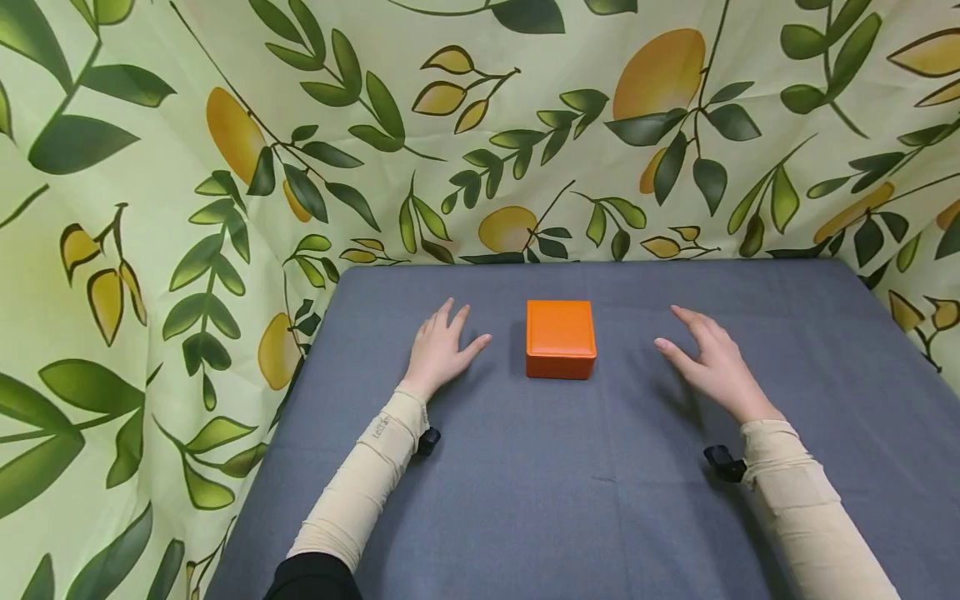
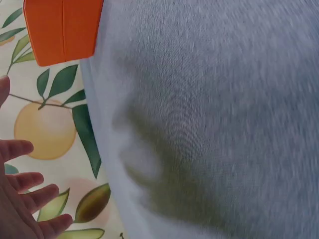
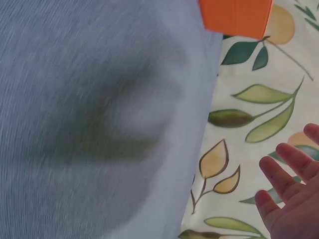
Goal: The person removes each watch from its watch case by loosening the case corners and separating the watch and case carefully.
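Observation:
An orange box with a closed, padded-looking lid sits toward the back of the table, between the two hands. To its left, my left hand is held over the cloth with fingers spread and thumb pointing at the box, touching nothing. On the other side, my right hand hovers with fingers extended toward the box, apart from it, and casts a shadow below. In the left wrist view the orange box shows at the top left, above the spread fingers. The right wrist view has part of the orange box at its top edge.
A grey-blue cloth covers the table, with a small crease near the middle. Behind and to the left hangs a curtain printed with leaves and yellow fruit, meeting the table's back edge. Small black devices sit at both wrists.

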Demonstrator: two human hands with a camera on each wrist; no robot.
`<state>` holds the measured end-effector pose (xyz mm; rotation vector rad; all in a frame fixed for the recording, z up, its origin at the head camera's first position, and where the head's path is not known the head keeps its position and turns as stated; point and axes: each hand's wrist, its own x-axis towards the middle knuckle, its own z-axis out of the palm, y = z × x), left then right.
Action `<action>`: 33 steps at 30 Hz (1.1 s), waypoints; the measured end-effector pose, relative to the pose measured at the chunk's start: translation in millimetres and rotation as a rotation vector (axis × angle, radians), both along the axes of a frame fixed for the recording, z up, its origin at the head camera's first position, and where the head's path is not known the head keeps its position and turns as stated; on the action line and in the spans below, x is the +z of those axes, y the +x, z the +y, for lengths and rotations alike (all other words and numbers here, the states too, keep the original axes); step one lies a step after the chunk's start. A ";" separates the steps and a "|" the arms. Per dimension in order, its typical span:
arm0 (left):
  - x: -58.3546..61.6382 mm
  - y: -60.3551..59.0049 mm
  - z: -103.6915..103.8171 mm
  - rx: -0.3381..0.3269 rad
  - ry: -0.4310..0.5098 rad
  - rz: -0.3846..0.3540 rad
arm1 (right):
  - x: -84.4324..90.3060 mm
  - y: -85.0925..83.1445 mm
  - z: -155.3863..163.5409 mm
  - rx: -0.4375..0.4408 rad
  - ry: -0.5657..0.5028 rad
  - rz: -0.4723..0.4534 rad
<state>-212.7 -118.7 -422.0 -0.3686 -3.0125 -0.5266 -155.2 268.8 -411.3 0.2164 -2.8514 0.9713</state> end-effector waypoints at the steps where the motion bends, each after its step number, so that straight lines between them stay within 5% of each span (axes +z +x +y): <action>1: -0.7 0.2 1.6 -0.006 0.012 0.001 | 0.1 -0.6 -1.8 0.001 -0.020 -0.017; 14: -7.6 -0.2 21.7 -0.076 0.105 -0.013 | -9.2 -7.1 -25.1 0.046 -0.096 -0.009; 33: -27.5 2.1 49.1 -0.140 0.294 -0.160 | -22.0 -19.0 -59.9 0.115 -0.193 -0.036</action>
